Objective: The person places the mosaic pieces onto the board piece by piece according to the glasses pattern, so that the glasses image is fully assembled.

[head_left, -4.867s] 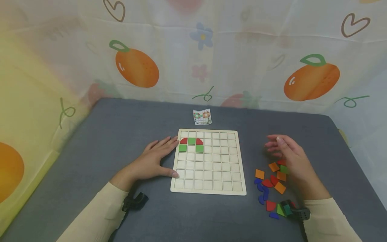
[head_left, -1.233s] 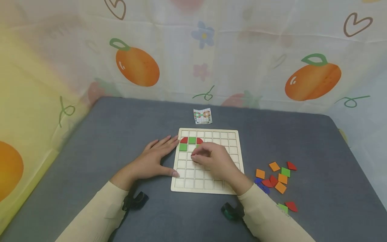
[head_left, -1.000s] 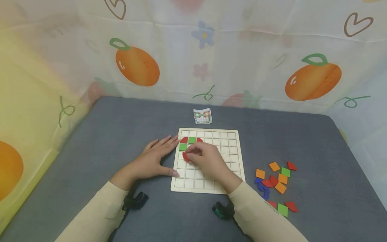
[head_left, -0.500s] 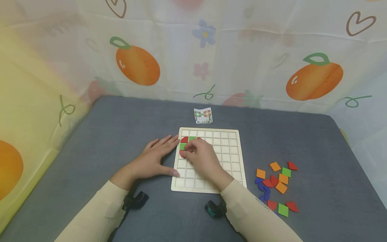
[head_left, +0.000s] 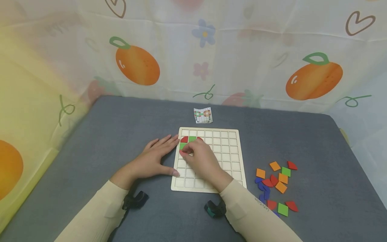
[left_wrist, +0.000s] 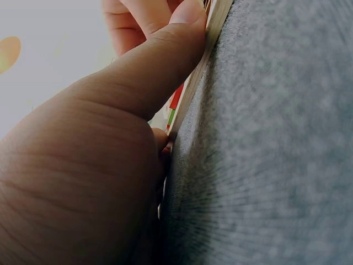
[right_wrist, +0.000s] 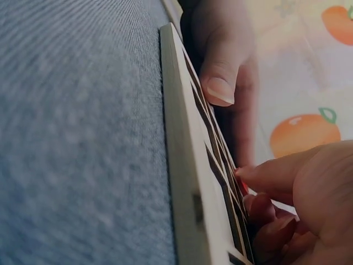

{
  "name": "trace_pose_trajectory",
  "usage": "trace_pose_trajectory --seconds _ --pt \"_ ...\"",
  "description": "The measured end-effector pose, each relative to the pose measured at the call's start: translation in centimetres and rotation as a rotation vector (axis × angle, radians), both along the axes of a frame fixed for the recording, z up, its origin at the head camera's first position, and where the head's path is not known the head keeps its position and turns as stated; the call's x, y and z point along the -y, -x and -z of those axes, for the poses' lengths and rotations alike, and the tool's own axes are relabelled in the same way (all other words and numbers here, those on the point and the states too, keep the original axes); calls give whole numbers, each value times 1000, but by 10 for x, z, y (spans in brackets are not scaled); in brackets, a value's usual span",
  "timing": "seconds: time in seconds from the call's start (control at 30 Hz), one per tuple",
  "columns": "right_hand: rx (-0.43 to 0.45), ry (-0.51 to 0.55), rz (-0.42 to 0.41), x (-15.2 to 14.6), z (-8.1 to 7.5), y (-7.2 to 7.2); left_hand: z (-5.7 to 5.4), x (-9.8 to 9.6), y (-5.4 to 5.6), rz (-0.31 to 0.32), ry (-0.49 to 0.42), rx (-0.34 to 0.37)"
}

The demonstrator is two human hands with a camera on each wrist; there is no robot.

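A wooden grid board (head_left: 225, 166) lies on the table. My left hand (head_left: 152, 161) rests flat beside it, with its fingertips and thumb at the board's left edge. My right hand (head_left: 202, 157) reaches over the grid and pinches a red quarter-circle tile (head_left: 182, 153) between thumb and forefinger. That tile sits at the leftmost column, just below a green square tile (head_left: 182, 146). Above these, a red quarter-circle (head_left: 184, 139) and another green square (head_left: 192, 138) lie in the grid. The right hand partly covers the tiles beyond. In the right wrist view, the fingertips (right_wrist: 246, 175) meet the red tile close to the board.
Loose orange squares (head_left: 281, 187), blue curved pieces (head_left: 266, 193), red quarter-circles (head_left: 291, 206) and green squares (head_left: 283, 209) are scattered right of the board. A small printed pattern card (head_left: 203, 115) lies behind it. A fruit-print curtain hangs at the back.
My right hand has moved from the loose pieces on the right to the board's left column, bringing a red quarter-circle tile. My left hand has stayed at the board's edge.
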State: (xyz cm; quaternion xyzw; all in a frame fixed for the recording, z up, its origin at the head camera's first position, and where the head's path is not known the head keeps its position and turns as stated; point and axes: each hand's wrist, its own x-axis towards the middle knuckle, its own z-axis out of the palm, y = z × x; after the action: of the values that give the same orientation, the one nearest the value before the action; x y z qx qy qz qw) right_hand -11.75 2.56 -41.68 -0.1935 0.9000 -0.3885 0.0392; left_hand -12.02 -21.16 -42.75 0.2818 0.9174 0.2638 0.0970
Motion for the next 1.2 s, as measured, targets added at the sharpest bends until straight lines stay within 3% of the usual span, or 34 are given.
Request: trace_pose_trajectory --seconds 0.4,0.63,0.8,1.0,1.2 --pt "16 -41 -9 -2 -2 -1 -1 -2 0 1 3 -4" --pt "12 -12 -9 -2 -1 -1 0 -1 0 1 3 -4" --pt "84 75 -12 -6 -2 -2 1 -1 0 3 -3 -3" --pt "201 242 -79 -15 -14 -5 2 0 0 9 -10 -10" --pt "238 348 -150 -30 -24 -7 1 0 0 -2 -8 3"
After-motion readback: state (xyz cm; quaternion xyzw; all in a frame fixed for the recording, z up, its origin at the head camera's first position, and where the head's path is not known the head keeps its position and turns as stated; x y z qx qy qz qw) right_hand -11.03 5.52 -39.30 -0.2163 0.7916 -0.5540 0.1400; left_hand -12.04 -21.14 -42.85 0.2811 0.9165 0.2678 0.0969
